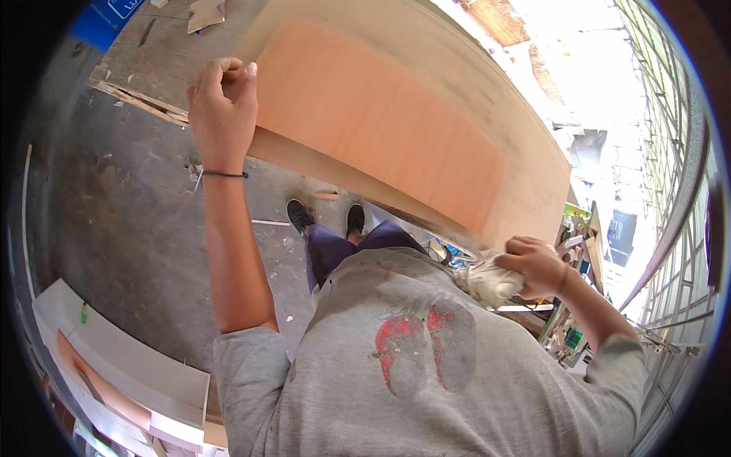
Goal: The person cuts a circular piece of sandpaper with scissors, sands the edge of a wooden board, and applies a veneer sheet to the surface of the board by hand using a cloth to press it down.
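My right hand (pixel 537 266) is wrapped round a bunched whitish cloth (pixel 491 280), held close to the front of my grey shirt near the board's right end. My left hand (pixel 225 114) hangs over the left end of the workbench, beside the board. Its fingers are curled in with the thumb up, and nothing shows in them. A large wooden board (pixel 381 114) lies along the bench, orange-brown in the middle and paler toward its edges.
The worn bench top (pixel 164 53) carries a small wood offcut (pixel 206 14). A blue container (pixel 106 21) stands at the far left. White panels (pixel 122 358) lie at the lower left. Clutter with bottles and wood pieces (pixel 579 305) fills the right, by a metal lattice (pixel 678 114).
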### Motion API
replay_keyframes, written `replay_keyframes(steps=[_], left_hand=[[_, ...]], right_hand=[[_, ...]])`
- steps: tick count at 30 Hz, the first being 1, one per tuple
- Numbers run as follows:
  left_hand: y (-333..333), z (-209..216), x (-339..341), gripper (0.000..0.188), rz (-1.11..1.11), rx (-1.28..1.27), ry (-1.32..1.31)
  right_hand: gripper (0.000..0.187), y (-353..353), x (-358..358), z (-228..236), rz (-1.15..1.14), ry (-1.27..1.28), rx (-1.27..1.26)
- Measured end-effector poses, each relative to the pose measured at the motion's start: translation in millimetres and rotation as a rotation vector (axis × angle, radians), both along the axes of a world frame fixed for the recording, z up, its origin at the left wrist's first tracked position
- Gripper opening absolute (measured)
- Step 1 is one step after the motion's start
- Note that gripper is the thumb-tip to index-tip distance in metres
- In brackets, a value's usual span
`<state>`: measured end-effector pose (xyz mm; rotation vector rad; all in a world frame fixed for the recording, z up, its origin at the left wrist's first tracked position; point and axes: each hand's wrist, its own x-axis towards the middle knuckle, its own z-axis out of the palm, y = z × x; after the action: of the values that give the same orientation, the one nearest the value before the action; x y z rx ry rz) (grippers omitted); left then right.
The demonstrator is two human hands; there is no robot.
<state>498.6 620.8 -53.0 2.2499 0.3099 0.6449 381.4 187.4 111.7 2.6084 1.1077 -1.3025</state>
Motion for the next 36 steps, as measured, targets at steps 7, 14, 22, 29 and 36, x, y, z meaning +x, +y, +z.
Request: replay_keyframes(steps=[7, 14, 22, 29, 36], left_hand=[[-7, 10, -20, 0.030, -0.077, 0.048, 0.044], [-3, 11, -25, 0.034, -0.244, -0.254, -0.061], [-2, 31, -29, 0.045, -0.258, -0.302, 0.029], [0, 24, -26, 0.051, -0.351, -0.495, 0.057], [16, 10, -17, 0.072, -0.376, -0.954, 0.265]], right_hand=[[0.038, 70, 69, 10, 0.196, -0.515, 0.377], [0.034, 116, 105, -45, 0.571, -0.408, 0.472], [0.044, 220, 149, -43, 0.782, -0.359, 0.446], [0.047, 281, 173, -62, 0.801, -0.399, 0.581], [0.049, 308, 185, -79, 0.759, -0.440, 0.713]])
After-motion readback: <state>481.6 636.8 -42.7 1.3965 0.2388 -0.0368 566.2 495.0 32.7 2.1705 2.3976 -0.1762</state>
